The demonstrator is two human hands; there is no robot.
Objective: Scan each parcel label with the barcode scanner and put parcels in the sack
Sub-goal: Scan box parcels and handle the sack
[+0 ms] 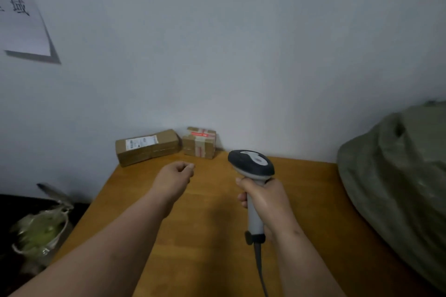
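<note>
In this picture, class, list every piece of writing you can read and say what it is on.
"拣" and "域": large characters on the wall sheet, cut off at the edge.
Long parcel: white label, print too blurred.
Small parcel: red tape marking, unreadable.
Scanner: none visible.

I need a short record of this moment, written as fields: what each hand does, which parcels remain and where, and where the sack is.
left hand: fingers curled, holds nothing, above the table, reaching toward the parcels
right hand: grips the barcode scanner by its handle, head pointing toward the wall
parcels left: two, at the far edge of the wooden table against the wall
long parcel: white label facing up
small taped parcel: to its right, red mark on top
sack: grey-green, at the table's right side
</note>
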